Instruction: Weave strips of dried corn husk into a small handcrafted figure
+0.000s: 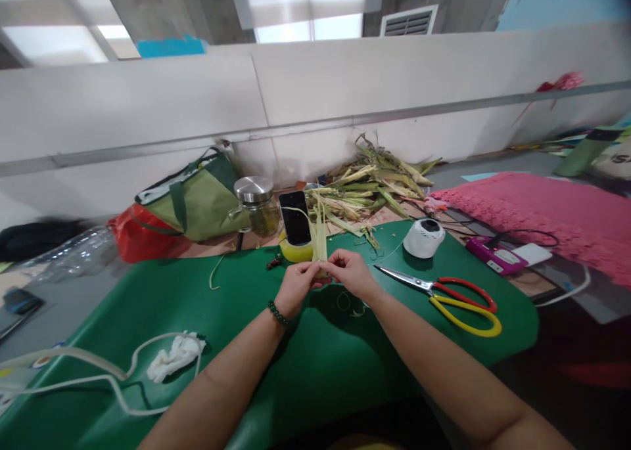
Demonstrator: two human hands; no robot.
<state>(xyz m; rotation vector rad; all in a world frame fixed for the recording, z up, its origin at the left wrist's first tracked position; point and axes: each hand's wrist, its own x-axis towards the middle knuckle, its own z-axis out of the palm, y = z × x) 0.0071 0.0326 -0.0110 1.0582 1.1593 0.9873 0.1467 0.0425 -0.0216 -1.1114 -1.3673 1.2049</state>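
The glass jar (261, 217), metal-lidded and handled, stands beyond the grip and to its left, with something brownish-green in its lower part. Further left slumps a green bag (202, 203), its contents hard to make out, with a red bag (142, 233) against it.

Between the two hands is a bundle of pale husk strips (319, 236). The left hand (298, 284) and right hand (351, 270) meet at its lower end, both with fingertips pinched closed on it. Its long axis runs nearly upright from the grip, loose ends pointing up and away from the person, one thin strip curling left across the phone (294, 217) just behind.

Beneath the grip spreads a green work surface (296, 378). Right of the hands lie scissors (428, 284), slightly open, with a white thread spool (422, 240) beyond them. Past the grip, a heap of husks (379, 174) rests near a white partition (394, 75).
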